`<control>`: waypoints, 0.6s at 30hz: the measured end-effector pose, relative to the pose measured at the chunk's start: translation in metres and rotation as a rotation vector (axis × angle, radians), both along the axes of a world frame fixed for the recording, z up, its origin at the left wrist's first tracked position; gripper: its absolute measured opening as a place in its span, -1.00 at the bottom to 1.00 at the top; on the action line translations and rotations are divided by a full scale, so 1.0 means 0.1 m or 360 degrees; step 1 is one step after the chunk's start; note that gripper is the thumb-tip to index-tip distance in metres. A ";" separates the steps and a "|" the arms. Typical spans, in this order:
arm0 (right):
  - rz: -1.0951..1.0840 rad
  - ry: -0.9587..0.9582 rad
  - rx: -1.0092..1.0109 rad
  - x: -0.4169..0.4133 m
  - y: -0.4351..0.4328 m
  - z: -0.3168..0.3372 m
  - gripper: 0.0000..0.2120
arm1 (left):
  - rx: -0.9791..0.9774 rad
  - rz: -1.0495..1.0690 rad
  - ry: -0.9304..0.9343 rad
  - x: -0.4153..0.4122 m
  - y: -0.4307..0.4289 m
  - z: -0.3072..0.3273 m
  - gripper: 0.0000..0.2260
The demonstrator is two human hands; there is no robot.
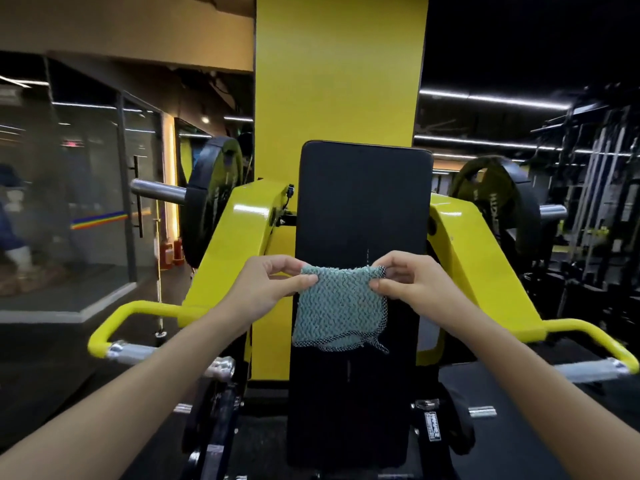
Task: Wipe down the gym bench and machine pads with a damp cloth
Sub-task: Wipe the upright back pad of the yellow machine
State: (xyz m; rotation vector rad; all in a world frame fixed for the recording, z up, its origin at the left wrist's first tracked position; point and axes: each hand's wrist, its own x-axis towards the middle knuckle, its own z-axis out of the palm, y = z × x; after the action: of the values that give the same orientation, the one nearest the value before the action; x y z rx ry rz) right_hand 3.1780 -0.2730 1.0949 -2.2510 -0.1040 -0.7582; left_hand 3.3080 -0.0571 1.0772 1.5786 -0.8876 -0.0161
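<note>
Item: cloth (341,306), one, teal weave with dark edging, hanging unfolded in front of the lower middle of the pad (363,202); whether it touches the pad, or is damp, cannot be told. Holders: left hand (266,289), at 9 o'clock of the cloth, pinching its top left corner between thumb and fingers; right hand (408,284), at 3 o'clock, pinching the top right corner likewise; the lower edge hangs free with a loose thread. Step in hand, by judgement: the cloth is being spread and readied before the pad, with wiping proper not yet begun, since no palm bears on it. Next move calls for: laying the cloth flat against the pad, one hand pressing it there with the palm, then long strokes from the 12 o'clock end down to 6 o'clock, covering both side edges. Count of surfaces to wipe in view: pad, one, black, upright and long; no seat or other pad can be made out. Count of other fixtures: pillar (339,64), one, yellow, behind the pad at 12 o'clock; plates, two, the left plate (211,199) at 10 o'clock and the right plate (502,202) at 2 o'clock; handles, two, yellow, the left handle (114,327) at 8 o'clock and the right handle (595,341) at 4 o'clock. Hands, two.
</note>
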 end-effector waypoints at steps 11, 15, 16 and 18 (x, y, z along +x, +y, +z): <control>0.0007 -0.0167 0.0043 1.48 -0.79 0.49 -0.90 | -0.0087 0.0111 -0.0258 1.37 -0.79 0.53 -0.94; -0.0059 -0.0258 0.0049 1.88 -0.92 0.70 -0.91 | -0.0178 0.0150 -0.0444 1.79 -0.99 0.79 -0.90; -0.0086 -0.0293 0.0053 1.97 -0.93 0.76 -0.90 | -0.0189 0.0165 -0.0507 1.89 -1.02 0.86 -0.89; -0.0152 -0.0380 0.0052 2.17 -0.94 0.88 -0.88 | -0.0186 0.0205 -0.0655 2.10 -1.10 0.98 -0.90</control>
State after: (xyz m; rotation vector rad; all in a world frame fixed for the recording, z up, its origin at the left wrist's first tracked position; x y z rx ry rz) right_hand 3.3955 -0.3670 1.1827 -2.1393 -0.0976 -1.0708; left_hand 3.5175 -0.1667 1.1747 1.5511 -1.0795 0.4587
